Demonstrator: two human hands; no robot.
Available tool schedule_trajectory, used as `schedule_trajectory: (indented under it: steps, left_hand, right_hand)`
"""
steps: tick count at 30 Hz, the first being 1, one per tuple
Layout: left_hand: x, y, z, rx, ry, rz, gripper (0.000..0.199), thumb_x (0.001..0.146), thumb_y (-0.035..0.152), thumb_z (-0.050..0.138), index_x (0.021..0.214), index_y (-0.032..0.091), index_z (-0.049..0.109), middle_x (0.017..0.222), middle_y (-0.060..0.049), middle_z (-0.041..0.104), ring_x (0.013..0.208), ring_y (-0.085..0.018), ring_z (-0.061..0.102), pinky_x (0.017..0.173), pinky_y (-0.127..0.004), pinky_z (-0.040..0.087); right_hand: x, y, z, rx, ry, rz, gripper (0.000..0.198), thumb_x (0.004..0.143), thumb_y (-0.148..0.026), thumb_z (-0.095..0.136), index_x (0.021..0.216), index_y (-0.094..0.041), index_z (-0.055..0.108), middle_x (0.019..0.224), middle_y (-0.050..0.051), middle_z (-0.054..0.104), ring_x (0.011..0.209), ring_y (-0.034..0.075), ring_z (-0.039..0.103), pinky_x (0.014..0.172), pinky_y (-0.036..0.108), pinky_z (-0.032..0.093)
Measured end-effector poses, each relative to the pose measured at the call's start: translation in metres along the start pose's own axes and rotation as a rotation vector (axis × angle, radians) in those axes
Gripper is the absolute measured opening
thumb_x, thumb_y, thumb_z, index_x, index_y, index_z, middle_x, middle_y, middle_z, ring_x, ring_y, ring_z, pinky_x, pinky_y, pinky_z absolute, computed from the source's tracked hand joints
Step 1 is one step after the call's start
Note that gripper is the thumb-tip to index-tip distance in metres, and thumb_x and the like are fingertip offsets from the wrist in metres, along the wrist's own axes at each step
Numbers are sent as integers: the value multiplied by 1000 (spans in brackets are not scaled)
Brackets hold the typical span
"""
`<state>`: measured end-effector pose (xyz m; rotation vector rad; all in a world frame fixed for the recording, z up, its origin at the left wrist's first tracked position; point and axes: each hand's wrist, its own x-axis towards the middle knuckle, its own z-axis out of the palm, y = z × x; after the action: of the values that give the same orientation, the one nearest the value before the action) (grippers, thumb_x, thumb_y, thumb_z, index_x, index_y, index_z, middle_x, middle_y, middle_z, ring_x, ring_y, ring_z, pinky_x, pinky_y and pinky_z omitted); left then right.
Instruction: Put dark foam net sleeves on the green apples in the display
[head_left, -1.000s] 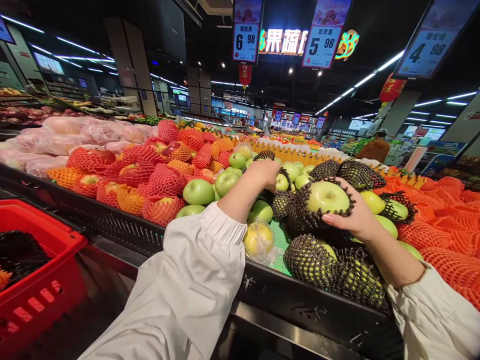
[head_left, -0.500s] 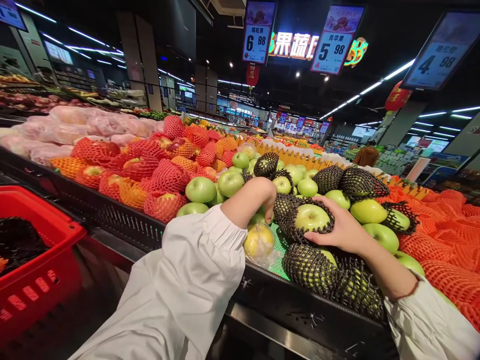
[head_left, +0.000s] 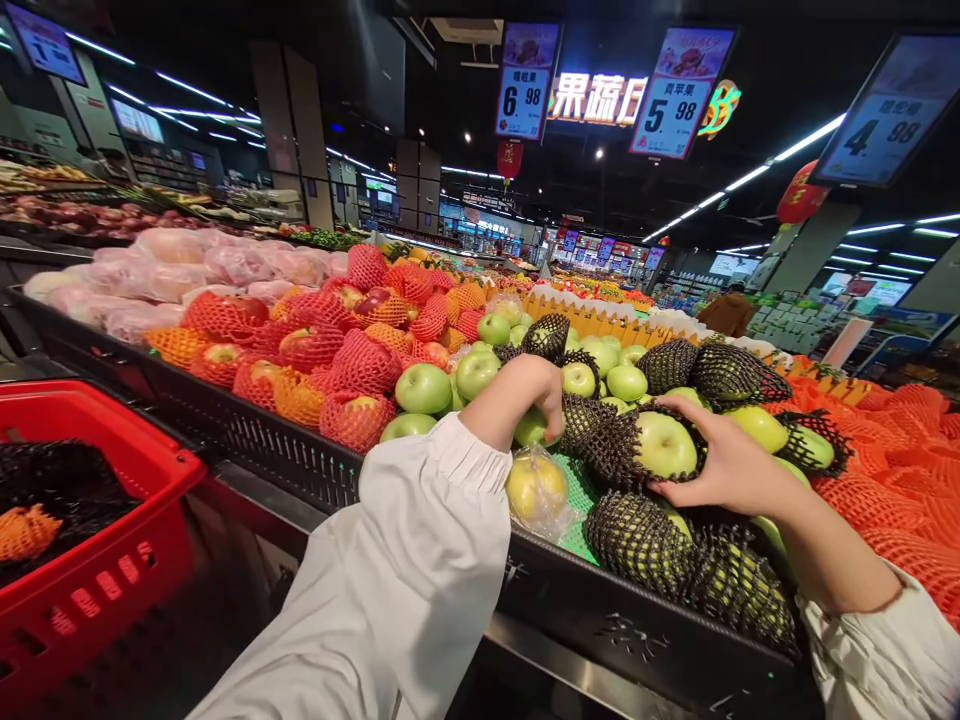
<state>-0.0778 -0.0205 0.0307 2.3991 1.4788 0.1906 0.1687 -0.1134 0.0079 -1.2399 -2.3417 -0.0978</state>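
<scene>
My right hand has its thumb and fingers around a green apple, whose bare top faces up out of a black foam net. To its left, my left hand bends down with curled fingers over another green apple; the fingertips are partly hidden. Just below that hand lies a yellowish fruit in clear plastic wrap, on a green mat. Green apples in black nets lie in front of my right hand.
A black display bin borders the fruit in front. Red-netted apples and pink-wrapped fruit are piled left, orange-red foam nets right. A red basket with dark contents stands at the lower left. Price signs hang overhead.
My right hand has shifted a little to the right with the netted apple, and more of the net shows on its left side. My left hand stays over its apple. The view has swung slightly left.
</scene>
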Motion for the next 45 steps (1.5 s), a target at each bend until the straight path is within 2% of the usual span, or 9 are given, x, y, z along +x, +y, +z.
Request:
schedule_trajectory:
  steps: [3,6,10,15,23,26,31,37,45]
  left_hand:
    - [-13,2,-16,268,-21,-40,30,53,31,87,69,17,67,76,-7,70,101,-33,68,115,-56,31]
    - [-17,6,-21,271,2,-96,38,55,33,87,82,14,68,93,-12,72,110,-39,65,115,-66,18]
    - [-18,9,-21,200,14,-110,48,50,25,88,94,12,71,108,-18,71,110,-45,64,109,-70,27]
    - [-19,3,-23,173,41,4,47,54,28,84,95,9,73,101,-20,73,90,-34,70,85,-41,56]
    - [-10,-3,-21,192,147,170,50,58,42,81,96,9,75,90,-17,72,92,-34,68,80,-37,53]
    - [-7,-4,-20,188,304,199,51,59,46,78,95,10,74,94,-18,71,91,-33,68,78,-37,53]
    - [2,-1,-14,-41,622,202,49,63,48,72,98,13,72,100,-13,72,94,-28,66,81,-33,50]
    - [21,5,0,-414,660,50,45,68,57,71,88,16,70,94,-8,73,87,-22,65,77,-30,48]
    - [29,4,2,-635,763,-105,41,75,56,69,87,17,69,96,-8,73,93,-22,67,79,-29,48]
  right_hand:
    - [19,-16,-7,-26,-43,-18,76,63,-43,77,130,-19,51,109,8,69,92,30,68,83,43,55]
    - [39,-31,3,-39,-179,-75,76,61,-39,75,131,-17,52,107,9,69,91,30,67,82,41,54]
    - [45,-36,29,-9,-313,-115,80,61,-33,73,136,-14,51,121,14,65,105,33,64,92,45,52]
    - [36,-30,44,81,-288,-182,76,62,-28,71,134,-15,51,137,16,51,123,32,56,108,46,44]
    - [39,-28,53,77,-215,-186,81,66,-32,73,140,-15,44,135,17,54,124,34,52,109,52,41]
    - [37,-29,55,71,-220,-183,72,71,-35,72,136,-17,47,134,15,53,125,33,51,110,51,40]
    - [35,-30,55,30,-306,-152,85,67,-36,76,142,-14,44,132,17,46,124,35,48,109,53,40]
    - [39,-29,55,68,-219,-194,73,61,-29,76,128,-13,52,119,15,58,110,32,57,99,48,47]
    - [46,-31,68,168,-132,-217,73,75,-30,71,141,-17,43,139,17,55,125,33,56,107,49,44]
